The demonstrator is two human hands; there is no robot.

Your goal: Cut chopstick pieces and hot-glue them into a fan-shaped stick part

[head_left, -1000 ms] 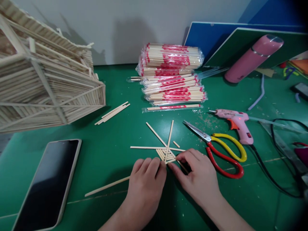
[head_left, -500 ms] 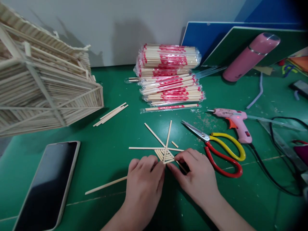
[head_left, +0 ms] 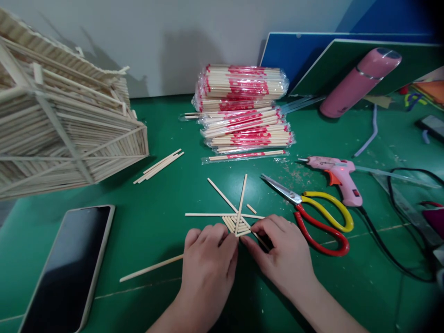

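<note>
Between my hands lies a flat frame of glued chopsticks, crossed into a star shape with short cut pieces filling one corner. My left hand is closed, its fingers curled around a chopstick whose long end sticks out to the left; the other end is hidden by the hand. My right hand pinches the frame's near right corner with thumb and forefinger. A short cut stick lies just beyond the frame. Scissors with one yellow and one red handle rest right of the frame, blades open.
A pink glue gun lies at right with its cord. Wrapped chopstick bundles are piled at the back beside a pink flask. Leftward are loose chopsticks, a phone and a large stick-built model.
</note>
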